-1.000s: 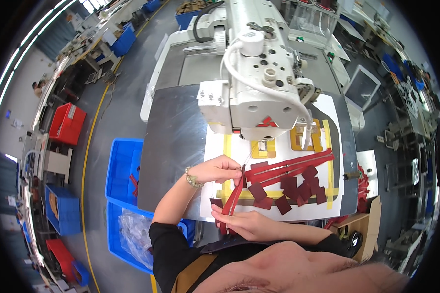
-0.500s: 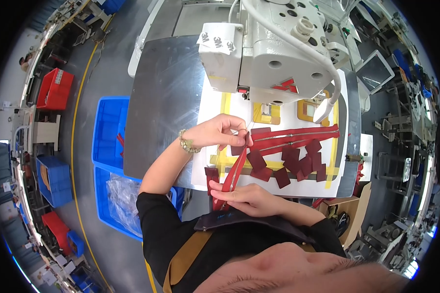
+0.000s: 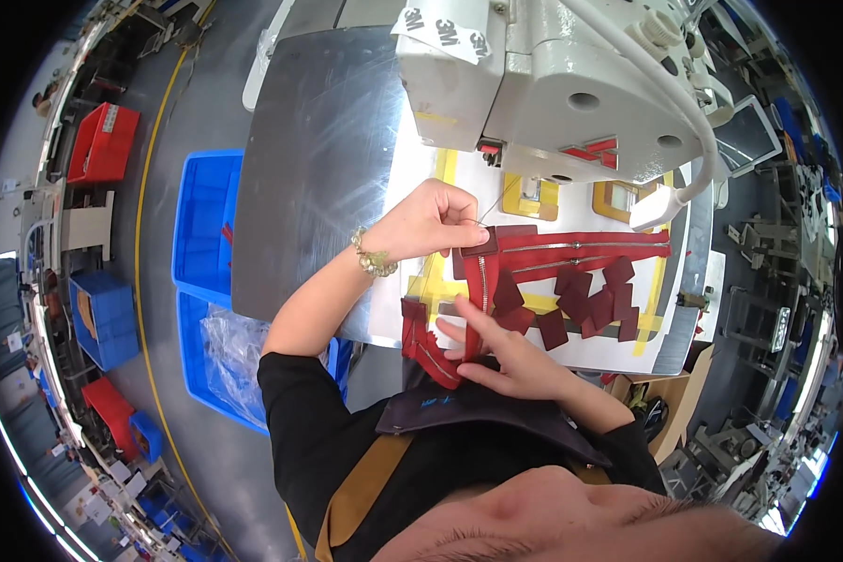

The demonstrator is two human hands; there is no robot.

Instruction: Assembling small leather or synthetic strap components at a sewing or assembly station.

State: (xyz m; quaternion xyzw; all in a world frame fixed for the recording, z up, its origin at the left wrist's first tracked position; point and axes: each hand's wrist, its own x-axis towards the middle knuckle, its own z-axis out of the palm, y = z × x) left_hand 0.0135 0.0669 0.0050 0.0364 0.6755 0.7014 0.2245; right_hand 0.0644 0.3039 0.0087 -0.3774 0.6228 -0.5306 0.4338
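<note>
My left hand (image 3: 434,217), with a beaded bracelet at the wrist, pinches the end of a red zipper (image 3: 482,281) where a small dark red patch (image 3: 481,242) sits. A thin thread rises from that end. The zipper hangs toward me and doubles back at the table's near edge, its other end bearing another dark red patch (image 3: 414,310). My right hand (image 3: 515,363) has its fingers spread beside the zipper's lower part; its fingertips overlap the tape, though contact is hard to tell. To the right lie more red zippers (image 3: 581,251) and several loose dark red patches (image 3: 574,298).
A white sewing machine (image 3: 571,84) overhangs the table's far side, above yellow-taped frames (image 3: 531,195). White sheeting edged with yellow tape covers part of the metal table (image 3: 318,169). Blue bins (image 3: 206,225) stand at the left; a cardboard box (image 3: 682,398) sits at the lower right.
My right hand has opened from its hold on the zipper, and its fingers have spread. My left hand still pinches the far end, where the patch now lies flatter. The view has shifted slightly.
</note>
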